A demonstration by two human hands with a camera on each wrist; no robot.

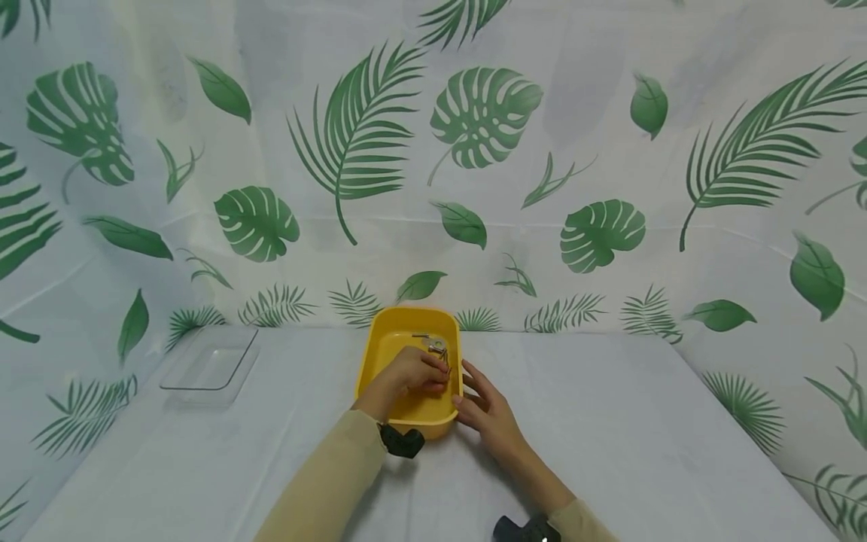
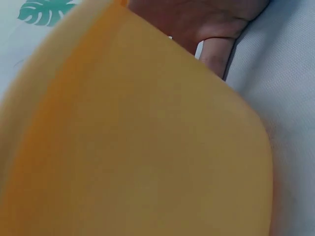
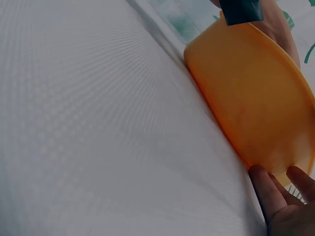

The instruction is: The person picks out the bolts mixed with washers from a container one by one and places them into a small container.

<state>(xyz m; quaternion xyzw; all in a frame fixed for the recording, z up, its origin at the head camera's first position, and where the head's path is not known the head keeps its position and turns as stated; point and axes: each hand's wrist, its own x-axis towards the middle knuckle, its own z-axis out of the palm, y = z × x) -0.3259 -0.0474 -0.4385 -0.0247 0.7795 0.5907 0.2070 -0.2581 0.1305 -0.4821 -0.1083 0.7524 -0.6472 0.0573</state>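
My left hand reaches down inside a yellow plastic bin, its fingers curled at thin metal pieces. Just beyond the fingertips, small shiny metal items lie on the bin's floor, too small to make out. My right hand rests against the bin's right side; its nearly straight fingers touch the outer wall in the right wrist view. Seen from the left wrist, the bin's outer wall fills most of the picture and hides the left hand, while part of the right hand shows behind it.
A clear rectangular container stands at the back left of the white-covered table. Behind the table hangs a white sheet with green leaf prints. Black straps circle both wrists.
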